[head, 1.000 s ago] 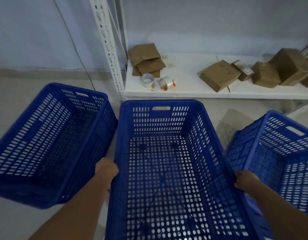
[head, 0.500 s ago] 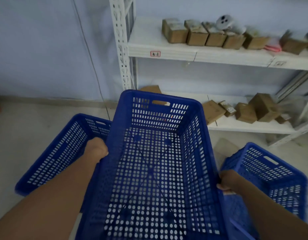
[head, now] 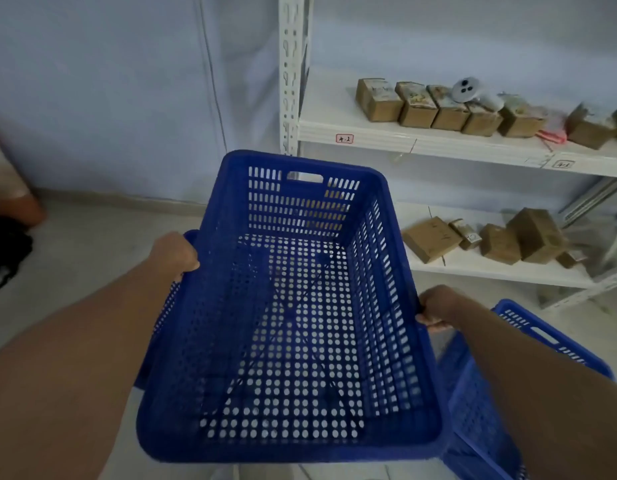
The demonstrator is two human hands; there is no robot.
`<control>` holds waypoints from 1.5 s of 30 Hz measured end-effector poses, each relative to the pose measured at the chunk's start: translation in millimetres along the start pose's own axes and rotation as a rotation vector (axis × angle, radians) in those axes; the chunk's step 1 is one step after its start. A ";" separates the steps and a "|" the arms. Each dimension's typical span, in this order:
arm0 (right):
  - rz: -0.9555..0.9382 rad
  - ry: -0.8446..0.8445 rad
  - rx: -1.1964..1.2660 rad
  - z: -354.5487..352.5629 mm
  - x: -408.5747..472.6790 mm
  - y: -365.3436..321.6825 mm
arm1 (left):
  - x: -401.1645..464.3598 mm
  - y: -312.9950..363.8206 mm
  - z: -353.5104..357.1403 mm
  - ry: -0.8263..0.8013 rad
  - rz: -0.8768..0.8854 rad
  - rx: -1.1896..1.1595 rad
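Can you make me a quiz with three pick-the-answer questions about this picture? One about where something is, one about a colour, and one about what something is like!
1. Where do the left hand and the right hand grip the crate?
A. On its two long side rims
B. On its bottom, from inside
C. Both on the far handle slot

2. What colour is the crate?
A. Red
B. Green
C. Blue

3. What is the crate like inside?
A. Full of toys
B. Empty
C. Holding one ball

Answers:
1 A, because one hand curls over each side rim.
2 C, because its walls and bottom are all blue.
3 B, because only its bare bottom full of holes shows.
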State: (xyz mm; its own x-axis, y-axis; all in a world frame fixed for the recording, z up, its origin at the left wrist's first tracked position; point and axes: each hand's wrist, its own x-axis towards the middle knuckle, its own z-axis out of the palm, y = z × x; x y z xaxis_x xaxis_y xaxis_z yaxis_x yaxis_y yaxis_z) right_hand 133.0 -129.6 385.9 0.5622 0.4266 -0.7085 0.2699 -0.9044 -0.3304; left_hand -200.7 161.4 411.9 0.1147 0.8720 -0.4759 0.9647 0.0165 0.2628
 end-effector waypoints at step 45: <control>0.179 0.245 -0.034 209.0 -59.3 -289.9 | 267.5 -189.1 -153.4 -0.274 0.064 -0.234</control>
State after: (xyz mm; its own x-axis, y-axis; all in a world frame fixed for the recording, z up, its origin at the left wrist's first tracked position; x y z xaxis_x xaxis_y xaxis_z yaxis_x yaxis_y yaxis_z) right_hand -142.0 106.2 393.3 0.7741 0.2525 -0.5806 0.1729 -0.9665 -0.1899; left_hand -388.8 466.6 363.6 0.2628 0.7119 -0.6513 0.8767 0.1057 0.4693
